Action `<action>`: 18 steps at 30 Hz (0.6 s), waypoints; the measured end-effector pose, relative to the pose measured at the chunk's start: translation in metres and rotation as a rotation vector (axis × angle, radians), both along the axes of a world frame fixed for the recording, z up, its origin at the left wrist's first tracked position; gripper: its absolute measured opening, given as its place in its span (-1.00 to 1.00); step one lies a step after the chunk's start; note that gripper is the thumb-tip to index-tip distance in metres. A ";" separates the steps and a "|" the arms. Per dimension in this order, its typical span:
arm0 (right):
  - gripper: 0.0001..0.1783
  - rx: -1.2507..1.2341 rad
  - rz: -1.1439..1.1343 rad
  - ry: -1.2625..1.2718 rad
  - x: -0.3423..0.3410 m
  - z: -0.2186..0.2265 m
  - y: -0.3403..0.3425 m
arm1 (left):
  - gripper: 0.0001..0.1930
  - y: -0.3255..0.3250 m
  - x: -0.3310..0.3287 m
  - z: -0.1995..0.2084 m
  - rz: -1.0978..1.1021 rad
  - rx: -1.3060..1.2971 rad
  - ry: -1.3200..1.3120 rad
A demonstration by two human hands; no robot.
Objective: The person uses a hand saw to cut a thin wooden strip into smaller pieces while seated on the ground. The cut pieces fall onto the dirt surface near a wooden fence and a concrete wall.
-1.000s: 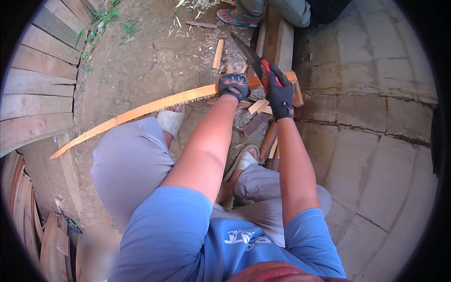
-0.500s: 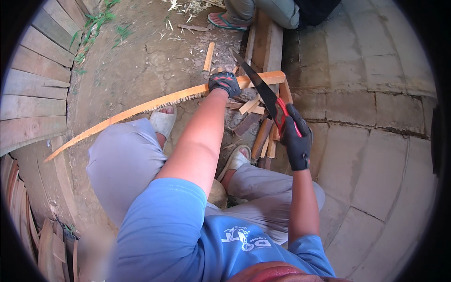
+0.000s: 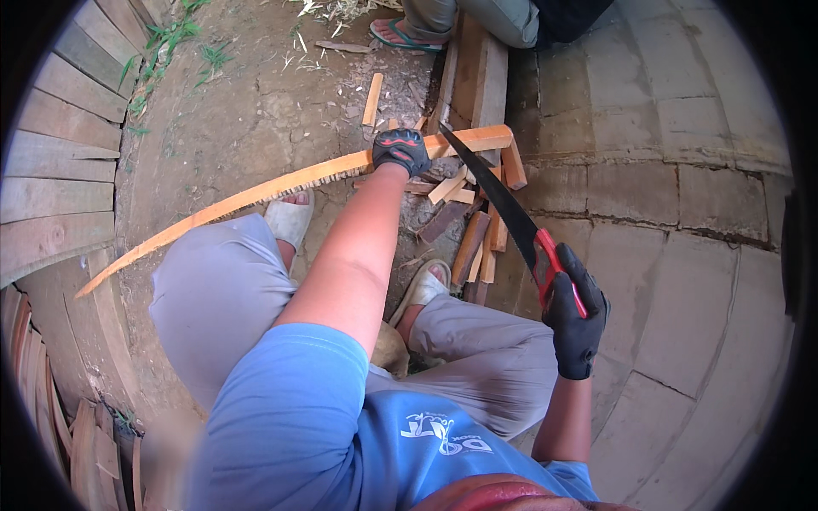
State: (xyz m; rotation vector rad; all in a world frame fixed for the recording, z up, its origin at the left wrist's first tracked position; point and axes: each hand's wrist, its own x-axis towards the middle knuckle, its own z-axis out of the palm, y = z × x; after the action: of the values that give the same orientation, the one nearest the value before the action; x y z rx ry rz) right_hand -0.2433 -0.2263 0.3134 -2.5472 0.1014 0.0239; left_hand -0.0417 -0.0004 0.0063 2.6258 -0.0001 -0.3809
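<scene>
My left hand [image 3: 401,152], in a black glove with red marks, is closed around a long wooden strip [image 3: 281,186]. The strip narrows to a tip at the far left, and its right end lies over a timber beam [image 3: 490,94]. In my right hand [image 3: 577,315], gloved in black, is the red handle of a hand saw [image 3: 503,204]. Its dark blade slants up and to the left, and the tip end crosses the strip just right of my left hand. Whether the teeth touch the wood, I cannot tell.
Cut wood pieces [image 3: 470,247] lie below the strip's right end, beside my foot [image 3: 422,291]. Another person's sandalled foot [image 3: 409,34] rests near the beam's far end. A plank wall [image 3: 60,187] stands at left; concrete paving [image 3: 656,281] spreads at right.
My right hand has drawn the saw back, down and to the right, so only the blade's tip end now crosses the strip. My left hand keeps its grip on the wood.
</scene>
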 end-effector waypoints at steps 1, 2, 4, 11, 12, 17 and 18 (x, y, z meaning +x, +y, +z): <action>-0.57 -0.043 0.037 -0.043 0.005 -0.003 -0.003 | -0.64 -0.002 -0.001 -0.004 0.008 0.001 -0.024; -0.57 0.033 -0.043 0.043 0.013 -0.007 0.004 | -0.65 0.001 -0.002 -0.009 0.026 0.016 -0.042; -0.56 0.173 -0.202 0.217 0.030 -0.009 0.027 | -0.68 0.005 -0.005 -0.012 0.036 0.025 -0.065; -0.58 0.073 0.098 -0.098 0.093 -0.111 0.040 | -0.57 -0.005 -0.005 -0.011 0.029 -0.032 -0.025; -0.58 0.062 0.116 -0.109 0.105 -0.122 0.046 | -0.60 -0.003 -0.005 -0.011 0.041 -0.042 -0.040; -0.58 0.166 0.106 -0.049 0.160 -0.157 0.068 | -0.65 0.000 -0.007 -0.010 0.056 -0.033 -0.065; -0.58 0.168 0.124 -0.072 0.169 -0.171 0.069 | -0.65 0.000 -0.009 -0.010 0.056 -0.037 -0.074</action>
State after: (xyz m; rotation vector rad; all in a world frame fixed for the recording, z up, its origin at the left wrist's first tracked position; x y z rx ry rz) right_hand -0.0742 -0.1572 0.1424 -2.3801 -0.0832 -0.0112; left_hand -0.0504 -0.0008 -0.0036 2.5961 0.0416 -0.2613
